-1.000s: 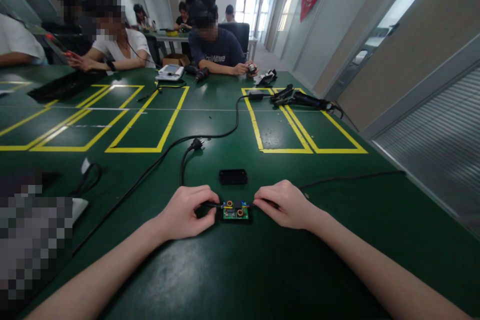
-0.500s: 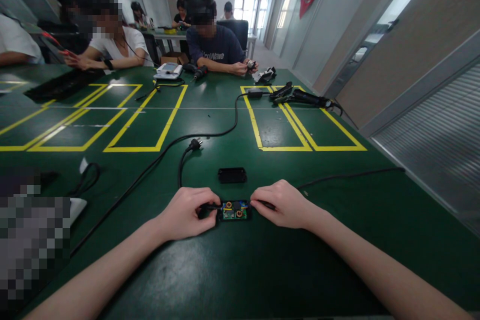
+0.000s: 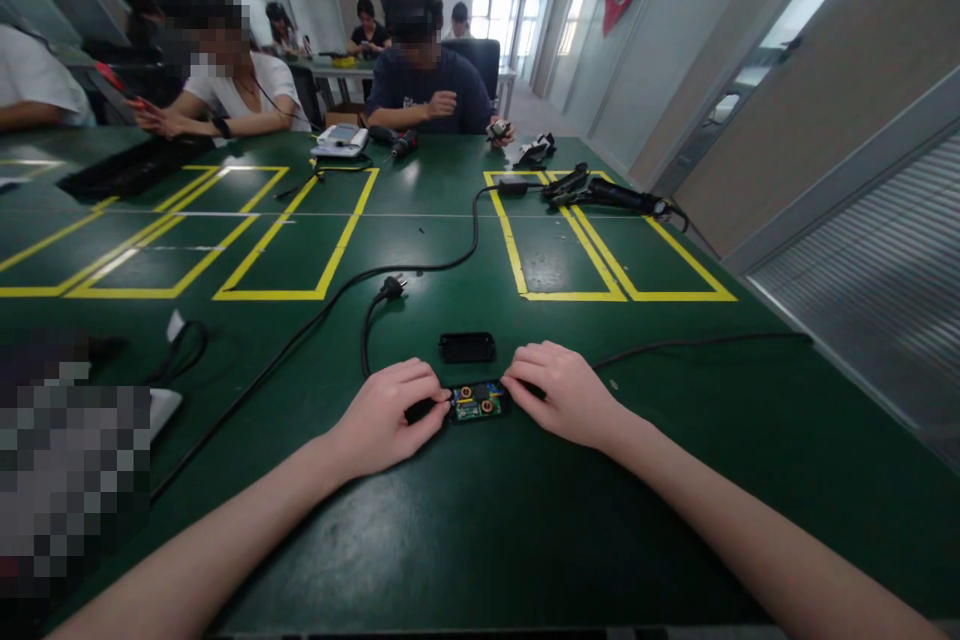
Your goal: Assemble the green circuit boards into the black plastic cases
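A green circuit board (image 3: 478, 403) with copper coils and coloured wires lies in an open black case on the table. My left hand (image 3: 394, 417) is closed at the case's left end, pinching the black power cord where it enters. This cord's plug (image 3: 391, 287) lies farther back. At the right end, my right hand (image 3: 561, 395) is closed on another black cable (image 3: 697, 340), which runs off to the right; my fingers mostly hide the gripped part. Just behind the board sits a black case cover (image 3: 466, 348), its hollow side up.
A long black cable (image 3: 307, 325) crosses the green table (image 3: 420, 540) to an adapter (image 3: 513, 188). Black tool-like parts (image 3: 615, 194) lie at the back right, and a drill (image 3: 403, 143) farther back. A pixelated object (image 3: 67, 480) occupies the left. Several people sit opposite.
The board and its case have shifted slightly away from me and to the right, with both hands alongside. Across the table, a co-worker has raised one hand from the small white object.
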{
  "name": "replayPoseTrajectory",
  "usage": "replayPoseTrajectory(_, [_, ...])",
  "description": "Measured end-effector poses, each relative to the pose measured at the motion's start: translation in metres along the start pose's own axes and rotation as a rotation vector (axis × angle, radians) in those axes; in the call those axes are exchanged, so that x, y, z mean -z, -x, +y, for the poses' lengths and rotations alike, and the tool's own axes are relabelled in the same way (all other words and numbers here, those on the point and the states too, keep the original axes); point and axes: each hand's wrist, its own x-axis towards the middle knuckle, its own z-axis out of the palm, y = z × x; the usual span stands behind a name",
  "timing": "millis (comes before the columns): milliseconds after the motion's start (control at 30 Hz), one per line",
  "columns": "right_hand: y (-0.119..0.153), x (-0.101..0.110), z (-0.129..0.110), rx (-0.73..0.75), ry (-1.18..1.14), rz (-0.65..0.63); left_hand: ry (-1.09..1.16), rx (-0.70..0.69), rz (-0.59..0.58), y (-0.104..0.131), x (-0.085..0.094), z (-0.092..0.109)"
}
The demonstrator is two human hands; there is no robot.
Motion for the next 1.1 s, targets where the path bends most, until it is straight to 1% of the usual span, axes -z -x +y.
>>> replayPoseTrajectory(200, [0.001, -0.004, 0.004, -0.091, -0.119, 0.02, -0.015, 0.008, 0.003, -0.001, 0.001, 0.001])
replayPoseTrajectory(367, [0.0, -0.004, 0.003, -0.096, -0.146, 0.052, 0.019, 0.045, 0.053, -0.001, 0.0, 0.003])
replayPoseTrajectory(533, [0.0, -0.005, 0.003, -0.128, -0.162, 0.043, 0.078, 0.124, 0.017, -0.002, 0.0, 0.001])
replayPoseTrajectory(633, [0.001, -0.005, 0.003, -0.154, -0.18, 0.033, 0.1, 0.131, 0.008, -0.002, 0.0, 0.001])
replayPoseTrajectory(733, [0.0, -0.004, 0.002, -0.177, -0.202, 0.043, 0.105, 0.132, 0.035, -0.002, -0.001, 0.001])
replayPoseTrajectory(800, [0.0, -0.005, 0.002, -0.198, -0.211, 0.065, 0.095, 0.152, 0.078, -0.002, -0.001, 0.0])
replayPoseTrajectory(900, [-0.003, -0.008, 0.002, -0.221, -0.227, 0.085, 0.028, 0.2, 0.126, 0.0, -0.002, -0.007])
replayPoseTrajectory(933, [-0.004, -0.009, 0.002, -0.226, -0.233, 0.088, -0.006, 0.213, 0.118, 0.0, -0.001, -0.01])
replayPoseTrajectory(1000, [-0.005, -0.013, 0.004, -0.225, -0.239, 0.107, -0.07, 0.224, 0.063, 0.001, -0.001, -0.015])
replayPoseTrajectory(1100, [-0.006, -0.017, 0.009, -0.191, -0.227, 0.126, -0.118, 0.204, -0.01, 0.002, 0.0, -0.02])
